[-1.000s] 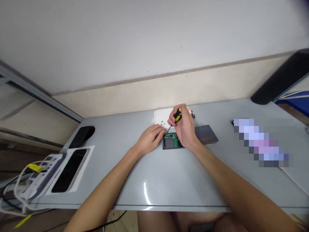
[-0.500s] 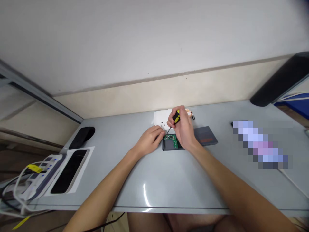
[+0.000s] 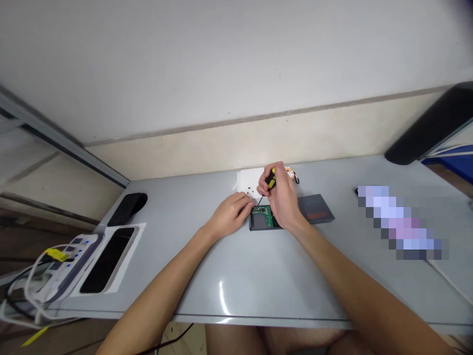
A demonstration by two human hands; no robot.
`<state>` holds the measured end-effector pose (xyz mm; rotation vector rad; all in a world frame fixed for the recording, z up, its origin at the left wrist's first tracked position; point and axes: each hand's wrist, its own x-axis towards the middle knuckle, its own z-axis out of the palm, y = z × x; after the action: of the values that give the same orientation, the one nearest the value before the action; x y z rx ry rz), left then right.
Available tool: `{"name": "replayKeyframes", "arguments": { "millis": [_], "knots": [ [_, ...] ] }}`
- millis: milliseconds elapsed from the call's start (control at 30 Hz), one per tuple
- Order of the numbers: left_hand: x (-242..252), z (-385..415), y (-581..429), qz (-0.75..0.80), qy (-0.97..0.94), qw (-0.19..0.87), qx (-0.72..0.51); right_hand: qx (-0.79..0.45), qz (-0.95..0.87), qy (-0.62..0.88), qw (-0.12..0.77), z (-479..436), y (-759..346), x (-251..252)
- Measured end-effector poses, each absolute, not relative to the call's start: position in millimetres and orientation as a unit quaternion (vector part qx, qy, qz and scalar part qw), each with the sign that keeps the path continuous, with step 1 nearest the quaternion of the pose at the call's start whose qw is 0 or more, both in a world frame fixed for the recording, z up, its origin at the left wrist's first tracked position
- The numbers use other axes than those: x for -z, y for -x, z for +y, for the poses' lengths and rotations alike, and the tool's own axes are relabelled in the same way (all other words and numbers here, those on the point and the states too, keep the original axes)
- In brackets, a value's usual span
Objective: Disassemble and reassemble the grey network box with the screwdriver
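Observation:
A small dark open case with a green circuit board inside lies on the grey table. My right hand is closed round a black and yellow screwdriver, whose tip points down at the board's far left corner. My left hand rests against the case's left end with fingers curled on it. The case's dark lid lies just right of my right hand.
A white sheet with tiny screws lies behind the case. At the left sit two black phones and a white power strip with cables. A black lamp arm crosses the right rear. A blurred patch covers something at right.
Both hands stay on the case and screwdriver; my right hand has shifted only slightly. The view has drifted a little to the right.

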<state>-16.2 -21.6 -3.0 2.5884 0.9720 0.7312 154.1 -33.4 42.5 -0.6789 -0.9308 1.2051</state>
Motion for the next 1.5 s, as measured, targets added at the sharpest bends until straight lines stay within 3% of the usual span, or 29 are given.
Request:
{"name": "replayKeyframes", "arguments": {
  "millis": [767,967,1133,1333,1500],
  "knots": [
    [5,-22,11,0.358,-0.828,0.253,-0.350,-0.531,-0.383,0.279,0.703,-34,-162,-53],
    [5,-25,8,0.386,-0.816,0.235,-0.361,-0.467,-0.447,0.320,0.693,-35,-165,-54],
    [-2,-23,4,0.420,-0.805,0.178,-0.380,-0.324,-0.529,0.351,0.701,-36,-177,-57],
    [-14,-3,-12,0.464,-0.827,0.081,-0.307,-0.146,-0.639,0.468,0.592,-36,-192,-59],
    [-21,16,-36,0.473,-0.849,0.036,-0.234,-0.113,-0.701,0.580,0.399,-42,-193,-71]
  ]
}}
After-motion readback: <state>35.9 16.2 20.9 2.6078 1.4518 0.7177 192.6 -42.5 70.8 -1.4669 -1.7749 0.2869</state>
